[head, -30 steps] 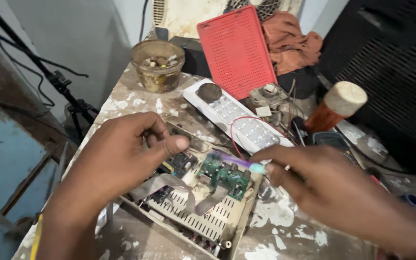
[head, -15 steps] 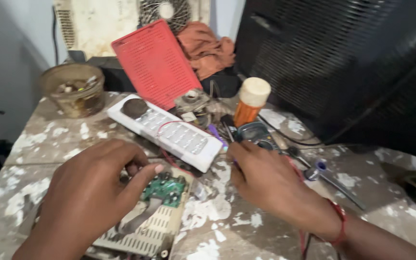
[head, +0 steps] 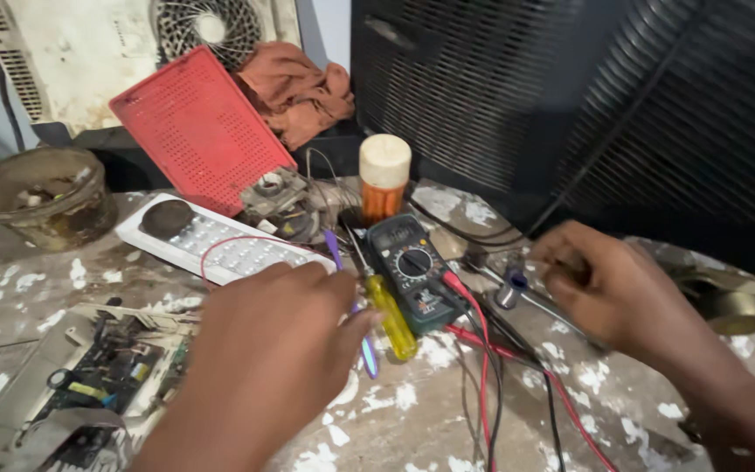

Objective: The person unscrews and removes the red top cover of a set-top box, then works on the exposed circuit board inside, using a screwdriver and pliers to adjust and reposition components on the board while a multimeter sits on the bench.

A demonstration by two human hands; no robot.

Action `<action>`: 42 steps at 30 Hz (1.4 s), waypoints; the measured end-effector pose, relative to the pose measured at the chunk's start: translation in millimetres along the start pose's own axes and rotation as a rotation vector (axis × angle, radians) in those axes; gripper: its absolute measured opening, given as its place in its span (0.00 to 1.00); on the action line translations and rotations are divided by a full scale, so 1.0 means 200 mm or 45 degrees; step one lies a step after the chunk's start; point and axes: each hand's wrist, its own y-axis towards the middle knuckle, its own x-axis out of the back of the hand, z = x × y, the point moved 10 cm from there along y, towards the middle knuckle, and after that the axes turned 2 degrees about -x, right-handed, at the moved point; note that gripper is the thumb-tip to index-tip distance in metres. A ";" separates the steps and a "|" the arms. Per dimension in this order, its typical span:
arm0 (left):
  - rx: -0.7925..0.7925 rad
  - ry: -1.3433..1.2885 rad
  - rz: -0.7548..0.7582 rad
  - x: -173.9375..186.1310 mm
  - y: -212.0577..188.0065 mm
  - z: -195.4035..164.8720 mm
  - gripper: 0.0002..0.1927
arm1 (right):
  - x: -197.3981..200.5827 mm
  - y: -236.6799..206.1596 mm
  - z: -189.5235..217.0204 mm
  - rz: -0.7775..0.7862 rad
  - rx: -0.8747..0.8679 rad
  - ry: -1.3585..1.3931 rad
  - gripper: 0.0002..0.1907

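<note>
My left hand (head: 264,358) reaches across the table with fingers extended, the fingertips at a thin purple tool (head: 367,354) and close to a yellow-handled screwdriver (head: 391,316). It grips nothing. My right hand (head: 618,293) hovers to the right with fingers curled over a thin metal rod tool with a blue collar (head: 510,287); whether it grips it is hidden. Between the hands lies a dark multimeter (head: 410,269) with red and black leads (head: 487,367). An opened case with a circuit board (head: 102,376) lies at lower left.
A white LED panel (head: 220,246), a small motor part (head: 280,203), an orange bottle with a cream cap (head: 384,175), a red perforated panel (head: 198,131), an orange cloth (head: 299,87) and a dirty bowl (head: 41,197) stand behind. A black grille (head: 570,105) walls the right.
The view swung right. My left hand left the circuit board and reached toward the screwdrivers. My right hand set down the purple tool and moved right past the multimeter.
</note>
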 end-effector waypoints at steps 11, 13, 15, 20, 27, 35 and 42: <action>0.095 -0.121 0.074 -0.27 0.50 -0.51 0.14 | 0.08 0.00 -0.33 -0.415 0.397 -0.153 0.14; 0.220 -0.123 0.117 -0.32 0.53 -0.52 0.16 | 0.17 -0.05 -0.35 -0.575 0.456 -0.060 0.11; 0.308 -0.179 0.073 -0.33 0.54 -0.51 0.16 | 0.23 -0.07 -0.38 -0.619 0.450 0.113 0.11; 0.403 -0.708 -0.305 -0.28 0.57 -0.49 0.22 | 0.22 -0.06 -0.46 -0.360 0.399 0.822 0.08; 0.583 -1.737 -0.464 -0.35 0.47 -0.33 0.14 | 0.13 -0.10 -0.22 0.083 0.702 1.179 0.05; 0.802 -2.019 -0.666 -0.30 0.26 -0.03 0.11 | -0.02 -0.06 0.03 0.426 0.470 1.427 0.04; 0.949 -1.936 -0.736 -0.15 0.12 0.20 0.13 | -0.07 -0.05 0.31 0.780 0.327 1.601 0.04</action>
